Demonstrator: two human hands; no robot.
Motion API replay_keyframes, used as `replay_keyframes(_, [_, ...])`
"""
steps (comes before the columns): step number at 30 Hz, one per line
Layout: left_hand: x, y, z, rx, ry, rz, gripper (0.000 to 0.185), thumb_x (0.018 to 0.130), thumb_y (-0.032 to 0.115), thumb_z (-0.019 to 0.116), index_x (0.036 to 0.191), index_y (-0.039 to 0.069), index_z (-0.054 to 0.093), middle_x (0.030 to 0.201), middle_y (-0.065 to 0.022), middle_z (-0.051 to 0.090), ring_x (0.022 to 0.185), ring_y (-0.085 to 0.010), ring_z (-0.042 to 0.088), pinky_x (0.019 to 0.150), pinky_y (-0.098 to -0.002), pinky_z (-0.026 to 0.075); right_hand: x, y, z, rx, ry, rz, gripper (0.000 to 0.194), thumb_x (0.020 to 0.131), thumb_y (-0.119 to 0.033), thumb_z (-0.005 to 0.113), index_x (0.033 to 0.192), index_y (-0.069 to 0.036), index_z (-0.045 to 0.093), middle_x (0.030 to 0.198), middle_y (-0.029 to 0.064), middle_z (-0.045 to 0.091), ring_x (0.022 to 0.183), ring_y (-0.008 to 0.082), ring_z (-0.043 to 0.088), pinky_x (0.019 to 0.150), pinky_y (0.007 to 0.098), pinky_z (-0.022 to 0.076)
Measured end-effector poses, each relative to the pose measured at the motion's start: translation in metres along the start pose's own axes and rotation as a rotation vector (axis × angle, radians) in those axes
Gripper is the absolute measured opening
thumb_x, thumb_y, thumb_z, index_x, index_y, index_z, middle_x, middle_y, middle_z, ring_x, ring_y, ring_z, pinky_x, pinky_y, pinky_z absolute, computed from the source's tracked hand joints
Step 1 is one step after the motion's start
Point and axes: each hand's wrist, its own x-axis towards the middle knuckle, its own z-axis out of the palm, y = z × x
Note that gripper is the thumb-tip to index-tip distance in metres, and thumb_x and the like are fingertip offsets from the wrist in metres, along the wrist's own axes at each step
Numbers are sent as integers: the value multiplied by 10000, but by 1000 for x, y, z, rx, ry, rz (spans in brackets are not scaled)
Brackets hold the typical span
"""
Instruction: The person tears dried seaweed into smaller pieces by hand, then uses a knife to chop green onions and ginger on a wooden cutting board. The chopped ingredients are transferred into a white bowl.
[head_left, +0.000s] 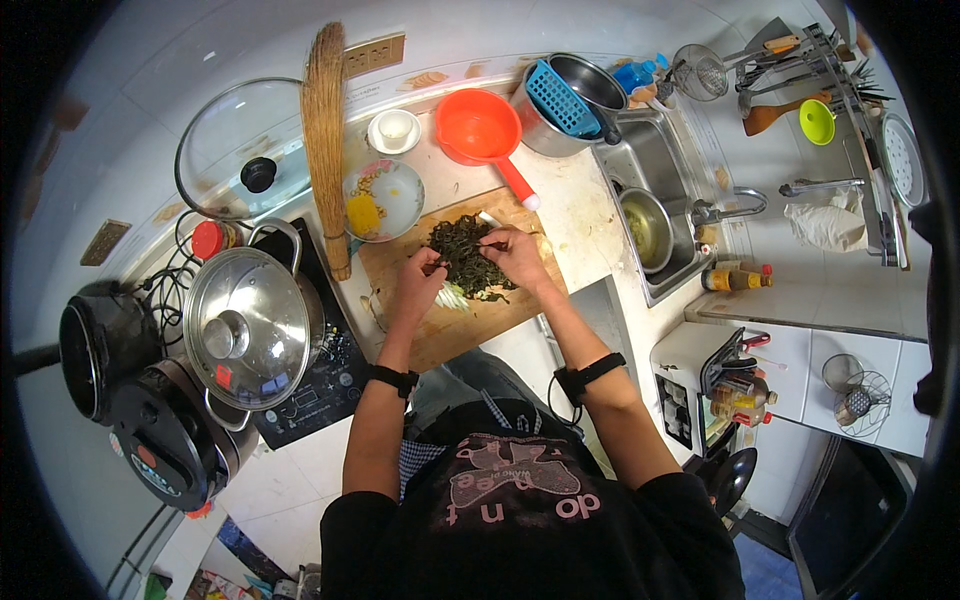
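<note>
A loose heap of dark, shredded leafy greens (461, 247) lies on a wooden cutting board (480, 334). At the heap's left edge, my left hand (420, 283) pinches a small dark bit between thumb and fingers. My right hand (516, 255) reaches in from the right, its fingertips pinching strands on top of the heap. Pale sliced scallion (452, 297) sits just below the greens, close to my left hand. Beyond the board's upper left corner, a floral plate (403, 206) carries a yellow piece of food (364, 216) and small brownish bits.
A straw brush (324, 150) lies left of the plate. A lidded steel pot (251, 330) stands on a black induction cooktop (322, 397). The handle of a red dipper (478, 126) reaches the board's upper edge. Right of the counter, a steel sink (649, 150) holds a metal bowl (646, 229).
</note>
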Motion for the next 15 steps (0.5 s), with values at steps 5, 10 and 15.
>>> replay_keyframes(5, [-7,12,-2,445,105,137,164,894,140,645,1030,55,678,796,-127,693,721,-276,675,659,-401,522,2,-11,23,-186,15,-206,115,854,-89,741,944,-18,758,998,142,696,823,271,685,758,338,554])
replay_keyframes(10, [-17,42,-3,798,108,281,170,899,178,654,1029,93,721,880,-156,710,818,-361,670,705,-470,532,-5,-27,15,-106,-37,-223,192,804,-5,732,995,-18,740,1009,157,695,881,321,690,767,379,560])
replay_keyframes(15, [-17,63,3,706,57,202,202,890,143,670,1063,54,726,879,-147,733,731,-286,700,657,-412,542,-15,-54,-2,-128,99,-194,237,839,33,690,1072,-7,713,1059,149,697,905,304,694,785,355,556])
